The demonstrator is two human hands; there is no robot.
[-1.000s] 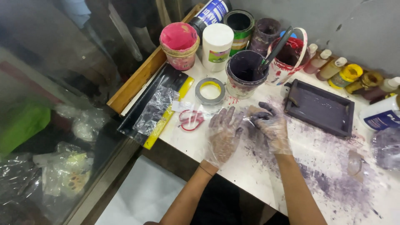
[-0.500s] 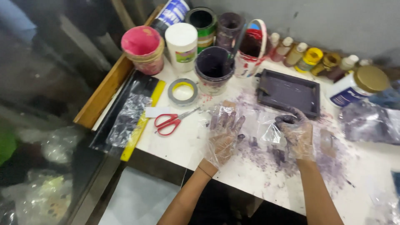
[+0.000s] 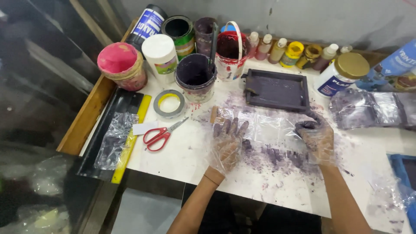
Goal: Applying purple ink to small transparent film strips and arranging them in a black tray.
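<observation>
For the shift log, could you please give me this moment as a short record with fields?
Left hand: left hand in a thin plastic glove, flat on a clear plastic sheet
Right hand: right hand, gloved and stained purple, at the sheet's right edge
Surface: white table smeared with purple
Behind sheet: dark rectangular tray
Left of hands: red scissors, tape roll
Nearby: purple paint tub

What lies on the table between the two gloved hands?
Head view: a clear plastic sheet spans between left hand and right hand, over purple-stained table.
</observation>
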